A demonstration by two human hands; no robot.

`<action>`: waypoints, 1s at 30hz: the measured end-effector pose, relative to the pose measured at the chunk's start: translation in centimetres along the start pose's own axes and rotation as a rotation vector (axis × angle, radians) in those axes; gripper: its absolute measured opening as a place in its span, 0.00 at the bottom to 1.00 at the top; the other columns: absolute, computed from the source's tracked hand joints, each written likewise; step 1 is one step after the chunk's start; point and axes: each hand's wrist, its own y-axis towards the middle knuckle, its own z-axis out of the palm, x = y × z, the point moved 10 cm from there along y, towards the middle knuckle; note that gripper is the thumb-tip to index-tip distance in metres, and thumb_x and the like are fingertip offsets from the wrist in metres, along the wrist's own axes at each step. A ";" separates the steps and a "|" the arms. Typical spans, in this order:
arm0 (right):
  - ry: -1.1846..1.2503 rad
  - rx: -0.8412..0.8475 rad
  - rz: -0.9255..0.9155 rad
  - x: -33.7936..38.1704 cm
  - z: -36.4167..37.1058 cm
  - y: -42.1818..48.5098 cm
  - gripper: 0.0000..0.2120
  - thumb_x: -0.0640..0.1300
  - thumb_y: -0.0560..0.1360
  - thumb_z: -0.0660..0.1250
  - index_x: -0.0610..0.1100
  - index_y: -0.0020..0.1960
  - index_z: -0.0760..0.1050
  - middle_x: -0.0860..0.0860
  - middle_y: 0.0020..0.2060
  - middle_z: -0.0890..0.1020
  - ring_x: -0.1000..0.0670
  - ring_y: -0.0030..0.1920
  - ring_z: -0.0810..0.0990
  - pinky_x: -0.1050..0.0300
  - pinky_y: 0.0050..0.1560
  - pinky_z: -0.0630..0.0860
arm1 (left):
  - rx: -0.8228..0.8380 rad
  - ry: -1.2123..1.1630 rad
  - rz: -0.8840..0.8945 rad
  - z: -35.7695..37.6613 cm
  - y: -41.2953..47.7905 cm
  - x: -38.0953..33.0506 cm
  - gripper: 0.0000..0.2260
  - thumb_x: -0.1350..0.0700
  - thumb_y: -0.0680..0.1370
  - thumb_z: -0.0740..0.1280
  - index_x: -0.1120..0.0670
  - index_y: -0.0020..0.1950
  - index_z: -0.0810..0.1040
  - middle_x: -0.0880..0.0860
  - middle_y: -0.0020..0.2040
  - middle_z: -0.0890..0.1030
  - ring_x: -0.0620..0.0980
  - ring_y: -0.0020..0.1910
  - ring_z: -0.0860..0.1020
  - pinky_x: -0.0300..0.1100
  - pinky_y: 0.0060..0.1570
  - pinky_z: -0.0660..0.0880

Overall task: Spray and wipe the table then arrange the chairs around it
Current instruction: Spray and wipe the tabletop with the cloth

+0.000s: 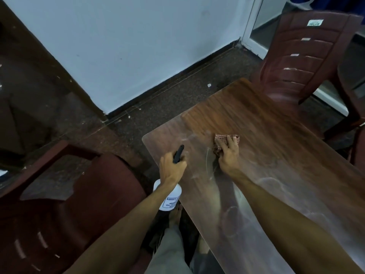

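Our right hand (227, 153), fingers clutching the cloth (223, 138), lies nearer the bench's (256, 119) hazy streaks (268, 180) running back toward us; our left hand (171, 167) grips the spray bottle (169, 198).

A pale blue wall (138, 46) fills twelve o'clock, with black skirting (177, 80) along its foot. The speckled dark floor (158, 111) below holds a white scrap (209, 85). A white door frame (250, 32) stands at one o'clock and a dark brown panel (29, 76) at ten.
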 end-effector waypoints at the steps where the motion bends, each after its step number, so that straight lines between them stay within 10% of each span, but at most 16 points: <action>1: -0.024 0.039 -0.089 1.4 1.0 -0.3 0.33 0.29 0.68 0.67 0.42 0.73 0.72 0.34 0.75 0.64 0.30 0.77 0.56 0.35 0.77 0.52 | -0.017 0.005 -0.004 -0.3 -0.1 0.3 0.17 0.56 0.78 0.71 0.55 0.31 0.70 0.51 0.28 0.70 0.50 0.27 0.68 0.43 0.33 0.66; 7: 0.036 -0.001 -0.026 3.4 1.0 4.4 0.31 0.34 0.69 0.61 0.41 0.72 0.73 0.31 0.73 0.65 0.28 0.74 0.60 0.34 0.77 0.53 | -0.110 -0.059 -0.007 -3.5 0.6 2.1 0.17 0.59 0.76 0.72 0.54 0.32 0.68 0.48 0.25 0.68 0.46 0.24 0.65 0.42 0.29 0.64; 12: -0.085 0.207 -0.550 13.5 6.7 4.4 0.31 0.33 0.70 0.64 0.44 0.74 0.71 0.36 0.75 0.64 0.37 0.77 0.57 0.44 0.78 0.49 | -0.143 -0.120 0.000 -6.6 2.8 4.0 0.11 0.56 0.78 0.73 0.53 0.36 0.76 0.45 0.26 0.74 0.42 0.24 0.71 0.43 0.30 0.70; 16: -0.049 0.118 -0.176 14.3 6.5 11.3 0.30 0.36 0.74 0.63 0.46 0.76 0.69 0.37 0.77 0.61 0.34 0.78 0.53 0.39 0.79 0.48 | -0.203 -0.143 0.014 -8.6 5.3 5.5 0.12 0.55 0.77 0.73 0.56 0.37 0.76 0.51 0.27 0.74 0.49 0.26 0.71 0.53 0.30 0.75; 20: -0.120 0.309 -0.684 22.3 11.8 4.4 0.32 0.41 0.74 0.62 0.49 0.78 0.64 0.43 0.79 0.58 0.40 0.80 0.51 0.40 0.79 0.48 | -0.215 -0.163 -0.001 -9.7 7.0 6.7 0.12 0.49 0.74 0.71 0.55 0.38 0.75 0.59 0.30 0.76 0.56 0.26 0.72 0.62 0.30 0.78; 25: -0.040 0.246 -0.520 24.4 12.9 7.8 0.29 0.36 0.74 0.64 0.48 0.75 0.69 0.41 0.77 0.63 0.38 0.79 0.55 0.36 0.76 0.55 | -0.223 -0.159 -0.003 -10.7 8.5 7.4 0.12 0.52 0.77 0.72 0.52 0.36 0.75 0.50 0.27 0.75 0.63 0.30 0.76 0.62 0.34 0.80; 30: -0.026 0.380 -0.802 24.0 14.0 0.9 0.33 0.37 0.73 0.62 0.47 0.78 0.64 0.44 0.80 0.58 0.43 0.81 0.49 0.43 0.79 0.48 | -0.197 -0.141 0.017 -11.0 8.7 6.3 0.11 0.54 0.77 0.72 0.55 0.37 0.76 0.54 0.28 0.75 0.59 0.28 0.74 0.60 0.34 0.77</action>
